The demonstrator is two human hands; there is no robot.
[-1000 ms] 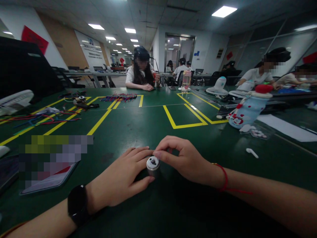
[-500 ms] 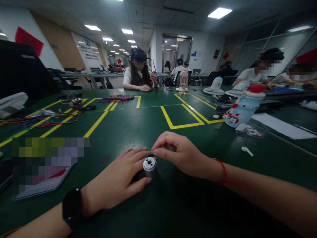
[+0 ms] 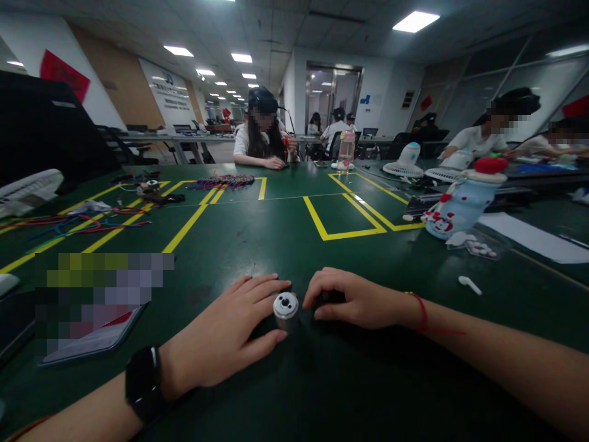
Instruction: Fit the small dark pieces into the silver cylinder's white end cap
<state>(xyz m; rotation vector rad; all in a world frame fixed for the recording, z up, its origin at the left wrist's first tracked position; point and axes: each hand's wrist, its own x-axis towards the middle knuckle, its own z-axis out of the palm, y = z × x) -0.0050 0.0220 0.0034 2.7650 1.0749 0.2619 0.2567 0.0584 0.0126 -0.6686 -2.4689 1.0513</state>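
Observation:
A small silver motor-like cylinder stands upright on the green table, its pale round top showing a dark centre and small holes. My left hand rests flat on the table around its left side, the thumb at its near side and the index finger against it, the other fingers stretched out behind. Just to the right of the cylinder, my right hand is held loosely curled, thumb apart from the fingers. No thing shows in it, and a small gap separates its fingertips from the cylinder.
A pixelated flat item in a clear sleeve lies left of my left hand. Coloured wires spread beyond it. At right are a white earbud, a light-blue bottle and paper. A person sits opposite.
My right hand has drawn back and down to the right from above the cylinder's far edge, its fingers parting. My left hand stays around the cylinder; the whole view has shifted slightly.

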